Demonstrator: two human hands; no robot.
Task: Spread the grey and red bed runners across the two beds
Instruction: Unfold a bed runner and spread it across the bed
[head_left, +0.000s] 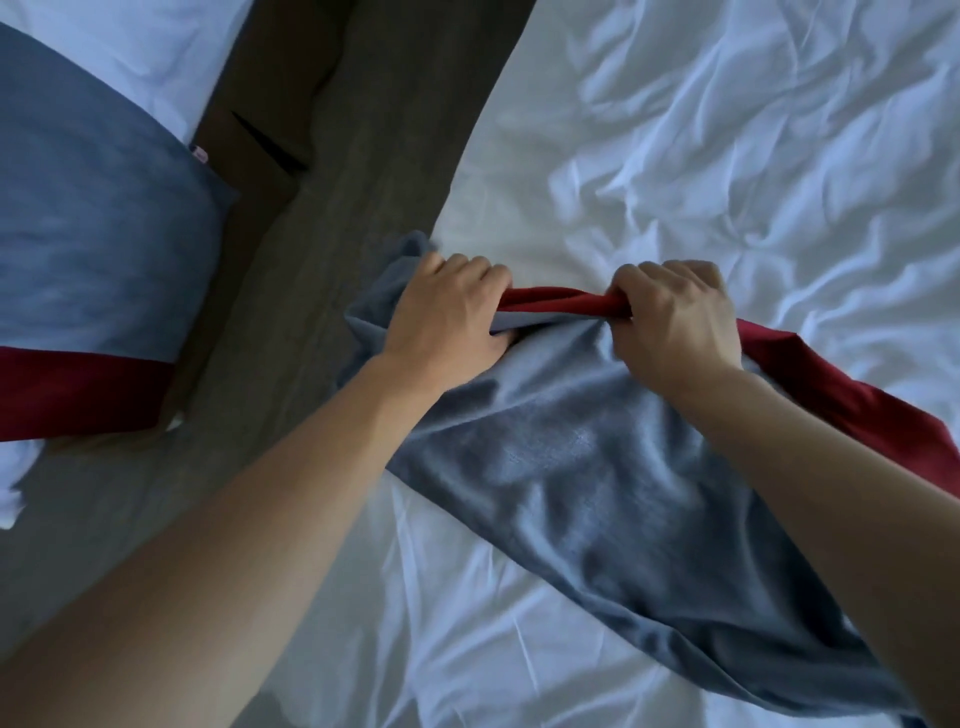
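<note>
Runner (571, 467), grey with red edge, seemingly bunched between hands.

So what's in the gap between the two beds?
Only bare dark wood-look floor, seen in the head view. The near bed has its runner bunched in both hands; the left bed already wears its runner.

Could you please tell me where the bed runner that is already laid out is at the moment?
In the head view it lies at the far left, the spread bed runner draped across the left bed, across the floor gap from both hands.
</note>
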